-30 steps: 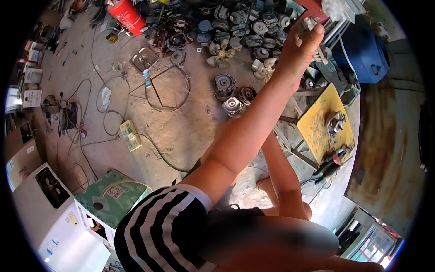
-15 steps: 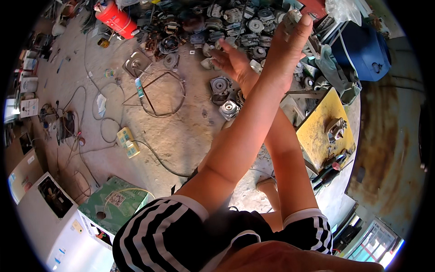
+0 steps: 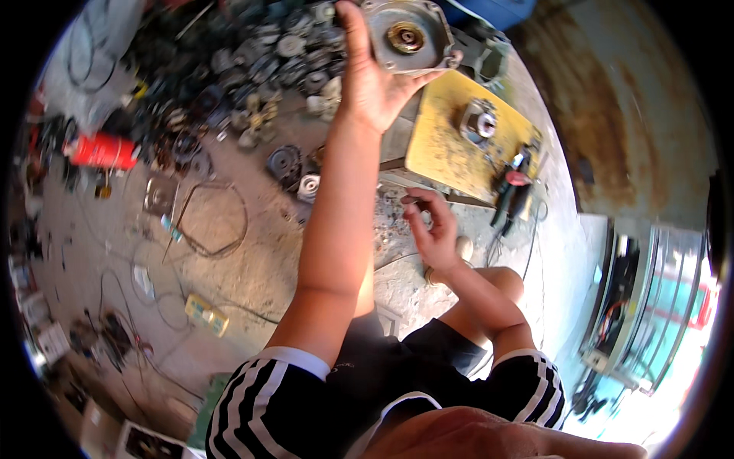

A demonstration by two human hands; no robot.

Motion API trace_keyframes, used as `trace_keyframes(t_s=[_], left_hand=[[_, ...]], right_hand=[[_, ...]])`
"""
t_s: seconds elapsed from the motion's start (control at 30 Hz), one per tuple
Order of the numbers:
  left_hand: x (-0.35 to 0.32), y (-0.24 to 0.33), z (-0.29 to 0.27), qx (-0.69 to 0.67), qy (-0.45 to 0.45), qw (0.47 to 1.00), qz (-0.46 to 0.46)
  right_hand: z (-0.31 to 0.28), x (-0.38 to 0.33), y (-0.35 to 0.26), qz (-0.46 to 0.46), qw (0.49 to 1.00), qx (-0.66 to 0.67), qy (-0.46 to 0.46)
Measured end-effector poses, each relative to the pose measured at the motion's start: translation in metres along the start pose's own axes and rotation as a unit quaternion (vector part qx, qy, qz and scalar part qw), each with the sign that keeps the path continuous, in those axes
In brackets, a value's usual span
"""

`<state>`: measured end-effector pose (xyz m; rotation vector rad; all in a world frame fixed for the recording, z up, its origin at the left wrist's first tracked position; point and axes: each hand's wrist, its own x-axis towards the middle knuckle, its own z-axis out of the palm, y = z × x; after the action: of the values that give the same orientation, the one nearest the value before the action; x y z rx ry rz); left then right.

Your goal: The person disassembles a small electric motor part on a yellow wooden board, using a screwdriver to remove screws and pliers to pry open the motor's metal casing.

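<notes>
My left hand (image 3: 368, 90) is raised at the far side with the arm stretched out. Its fingers grip a square grey metal motor end cover (image 3: 382, 52), whose round brassy centre faces up. Lower and to the right, my right hand (image 3: 437, 233) is closed in a pinch on a small dark flat piece (image 3: 411, 200), too small to name. Just beyond it lies a yellow board (image 3: 436, 157), bearing a metal motor part (image 3: 477, 122) and several hand tools with dark handles (image 3: 505, 195).
A large heap of metal motor parts (image 3: 264, 65) spreads across the far floor. Further left lie a red cylinder (image 3: 103, 151), a wire ring (image 3: 210, 252) and a yellow power strip (image 3: 206, 315) with cables. At right stands a rusty metal panel (image 3: 612, 107).
My arms have uncrossed. The left hand now holds the end cover clearly in sight, while the right hand has drawn back toward me. The view has turned to the right.
</notes>
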<state>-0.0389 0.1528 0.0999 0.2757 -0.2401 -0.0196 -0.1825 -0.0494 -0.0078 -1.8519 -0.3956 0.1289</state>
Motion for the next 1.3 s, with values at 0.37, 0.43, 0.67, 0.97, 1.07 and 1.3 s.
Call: trace_keyframes(t_s=[0.37,0.43,0.67,0.97,1.07,1.3], left_hand=[[0.008,-0.101,0.007,0.102,-0.002,0.988,-0.118],[0.009,-0.109,0.006,0.113,0.006,0.984,-0.14],[0.009,-0.135,0.006,0.165,-0.007,0.969,-0.185],[0.013,-0.14,-0.015,-0.038,-0.097,0.965,-0.239],[0.017,-0.125,-0.018,-0.06,-0.094,0.965,-0.236],[0.015,-0.117,-0.024,-0.063,-0.085,0.975,-0.197]], right_hand=[[-0.12,0.044,-0.005,-0.219,0.905,-0.15,0.333],[-0.129,0.043,-0.015,-0.225,0.892,-0.176,0.35],[-0.193,0.043,-0.008,-0.201,0.837,-0.154,0.485],[-0.275,0.039,0.024,-0.06,0.862,-0.044,0.501],[-0.282,0.027,0.023,0.007,0.895,-0.053,0.444],[-0.25,0.011,0.044,0.259,0.891,-0.352,0.123]])
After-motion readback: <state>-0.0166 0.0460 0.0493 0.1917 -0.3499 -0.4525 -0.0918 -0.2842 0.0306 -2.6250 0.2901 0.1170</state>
